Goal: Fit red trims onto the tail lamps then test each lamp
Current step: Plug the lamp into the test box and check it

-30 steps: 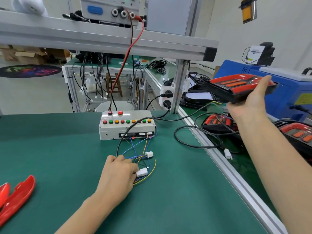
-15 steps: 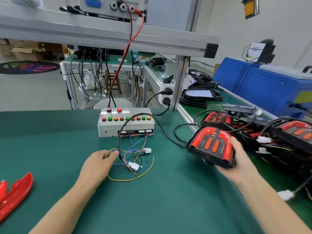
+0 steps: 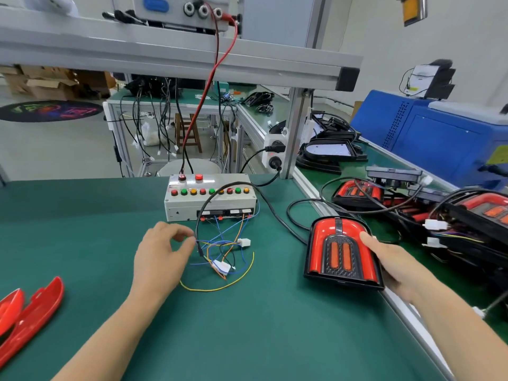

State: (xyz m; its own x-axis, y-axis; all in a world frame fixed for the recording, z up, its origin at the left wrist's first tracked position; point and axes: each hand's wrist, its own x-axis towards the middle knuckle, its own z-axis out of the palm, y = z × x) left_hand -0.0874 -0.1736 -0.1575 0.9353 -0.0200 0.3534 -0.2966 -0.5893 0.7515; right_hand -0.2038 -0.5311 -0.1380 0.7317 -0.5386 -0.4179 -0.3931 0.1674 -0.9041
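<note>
- The right hand grasps a tail lamp along its right edge, thumb laid on the red lens and the other fingers tucked beneath the black housing.
- That tail lamp sits near the right edge of the green desk, lens up, its rounded end pointing away from the person; two orange bars show inside a dark centre panel.
- The left hand hovers over the desk with thumb and forefinger curled toward each other beside a black cable; whether the grip has closed on the cable I cannot tell.
- Just right of that hand lies a tangle of blue, orange and yellow wires with two white connectors, one near the middle of the tangle and one toward the far side.
- The wires run back to a grey test box standing on the desk, with a row of red, green and amber buttons on top.
- Two red trims lie at the left edge of the desk, well apart from both hands.
- Past the aluminium rail on the right, more tail lamps and their wiring are heaped on a neighbouring desk, with a blue machine behind them.
</note>
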